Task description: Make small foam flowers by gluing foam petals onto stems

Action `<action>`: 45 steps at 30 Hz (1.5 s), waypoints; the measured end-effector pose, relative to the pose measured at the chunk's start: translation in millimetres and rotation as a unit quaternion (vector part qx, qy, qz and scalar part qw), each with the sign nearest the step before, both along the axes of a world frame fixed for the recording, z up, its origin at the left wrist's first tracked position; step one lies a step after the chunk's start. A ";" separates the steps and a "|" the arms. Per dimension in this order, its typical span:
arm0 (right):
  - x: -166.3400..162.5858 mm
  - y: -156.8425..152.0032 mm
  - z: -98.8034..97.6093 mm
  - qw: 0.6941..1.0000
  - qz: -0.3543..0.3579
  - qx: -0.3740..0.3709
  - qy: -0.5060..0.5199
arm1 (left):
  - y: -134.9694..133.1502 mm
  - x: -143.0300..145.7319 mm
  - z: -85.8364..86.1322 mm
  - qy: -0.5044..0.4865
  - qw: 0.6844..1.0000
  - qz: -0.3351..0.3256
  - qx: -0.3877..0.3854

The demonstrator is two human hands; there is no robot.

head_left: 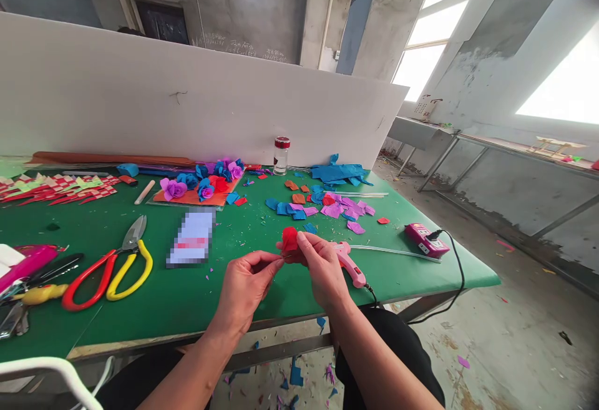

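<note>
A small red paper flower is held above the front part of the green table, with petals of what looks like crepe paper. The fingers of my right hand pinch it from the right side. My left hand is closed in a pinch just below and left of the flower, at its base; whatever lies between those fingertips is too small to make out. Just behind my right hand lies a pink glue gun, partly covered by that hand, with a clear glue stick extending to the right.
Cut purple petals and blue pieces lie behind my hands. Finished flowers rest on an orange sheet at back left. Red-and-yellow-handled scissors, a blurred phone, a glass jar and a pink power strip share the green table.
</note>
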State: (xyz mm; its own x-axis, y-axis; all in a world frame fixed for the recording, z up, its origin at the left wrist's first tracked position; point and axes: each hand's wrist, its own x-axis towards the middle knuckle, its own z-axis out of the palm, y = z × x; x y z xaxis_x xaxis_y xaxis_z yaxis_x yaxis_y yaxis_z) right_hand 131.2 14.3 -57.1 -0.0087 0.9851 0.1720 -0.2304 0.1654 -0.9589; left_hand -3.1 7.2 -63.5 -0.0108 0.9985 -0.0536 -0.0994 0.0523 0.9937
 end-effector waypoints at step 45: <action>-6.9 4.5 -11.3 0.990 -0.126 0.044 -0.050 | 1.6 0.7 -5.7 0.003 1.000 -0.002 0.021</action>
State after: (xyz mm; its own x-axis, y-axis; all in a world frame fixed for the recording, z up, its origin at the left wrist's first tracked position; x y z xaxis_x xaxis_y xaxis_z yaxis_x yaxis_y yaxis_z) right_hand 124.3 18.7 -68.4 0.2151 0.9393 0.2672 -0.0763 0.2890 -0.9543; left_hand -2.4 8.8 -69.1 -0.0068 0.9999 -0.0113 -0.0936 0.0106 0.9956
